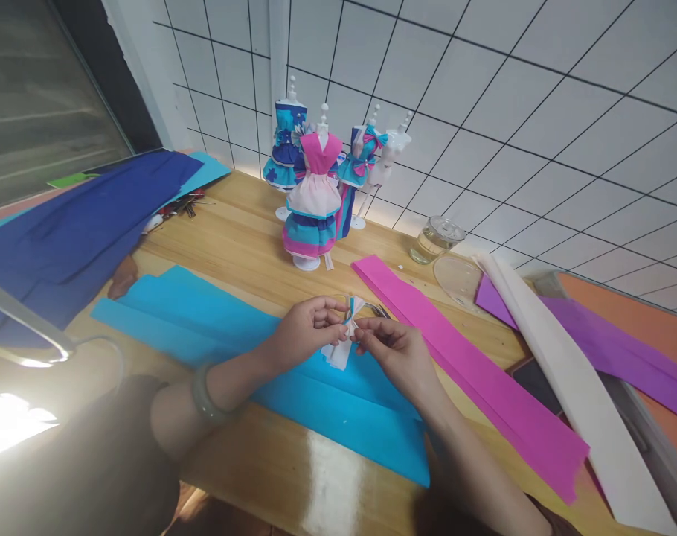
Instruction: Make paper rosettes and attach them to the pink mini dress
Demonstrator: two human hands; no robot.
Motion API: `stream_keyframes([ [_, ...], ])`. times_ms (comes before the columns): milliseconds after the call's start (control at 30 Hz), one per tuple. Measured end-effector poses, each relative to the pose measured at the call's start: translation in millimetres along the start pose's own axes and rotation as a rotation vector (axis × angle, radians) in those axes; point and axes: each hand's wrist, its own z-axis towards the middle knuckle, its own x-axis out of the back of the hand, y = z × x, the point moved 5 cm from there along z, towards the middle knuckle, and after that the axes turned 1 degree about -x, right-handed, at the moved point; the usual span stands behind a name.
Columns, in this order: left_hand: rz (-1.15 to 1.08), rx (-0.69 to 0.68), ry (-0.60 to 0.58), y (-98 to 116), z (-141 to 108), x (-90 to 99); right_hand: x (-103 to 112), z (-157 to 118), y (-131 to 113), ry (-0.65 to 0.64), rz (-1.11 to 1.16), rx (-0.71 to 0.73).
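Observation:
Between my two hands is a small pleated bow-like piece [356,305] of white crepe paper with a blue strip on it. My left hand [308,327] pinches its middle from the left, thumb against fingers. From the right, my right hand [397,350] closes thumb and forefinger on the same piece; the fingertips cover part of it. A white paper scrap [336,356] shows just below the fingers. Under both hands lies a wide sheet of light blue crepe paper [232,327]. Partly hidden behind my right hand is what looks like a pair of scissors [381,311].
Several miniature dress forms stand at the back, one in a pink, white and blue paper dress [315,193]. Right of them are a glass jar [436,240] and its clear lid [455,279]. Pink [483,380], white [573,394] and purple paper strips lie right, dark blue paper [82,231] left.

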Motion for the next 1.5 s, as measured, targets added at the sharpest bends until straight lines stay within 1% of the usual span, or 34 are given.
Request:
stream_keyframes([
  [133, 0.01, 0.005, 0.002, -0.7, 1.0, 2.2, 7.5, 1.2, 0.3, 0.024, -0.038, 0.017],
  [333, 0.024, 0.021, -0.008, -3.6, 3.9, 6.1, 15.0, 0.7, -3.7, 0.059, -0.167, 0.085],
  [533, 0.008, 0.016, 0.027, 2.5, 4.4, 5.5, 13.0, -0.3, -5.0, 0.033, -0.214, 0.091],
  [633, -0.021, 0.042, -0.003, 0.4, 4.0, 2.3, 9.1, -1.1, -4.4, 0.013, -0.237, 0.094],
  [767, -0.036, 0.04, -0.032, -4.4, 3.8, 1.4, 6.8, -1.5, -3.3, 0.002, -0.267, 0.08],
  [900, -0.027, 0.056, -0.027, -5.8, 4.2, 3.3, 11.5, 0.4, -3.0, 0.001, -0.231, 0.086],
  [1067, -0.064, 0.087, -0.049, -5.3, 3.5, 2.9, 17.0, 2.7, -3.2, -0.056, -0.131, 0.101],
  [1200, -0.105, 0.113, -0.079, -6.1, 2.5, 0.8, 12.9, 2.6, -2.2, -0.097, -0.022, 0.049],
  [1333, -0.113, 0.122, -0.119, -6.4, 1.0, -1.8, 5.6, 2.4, -0.4, -0.15, 0.105, 0.03],
  [1500, -0.089, 0.122, -0.152, -7.2, 1.1, -2.6, 12.5, 3.8, 3.9, -0.102, 0.082, 0.025],
])
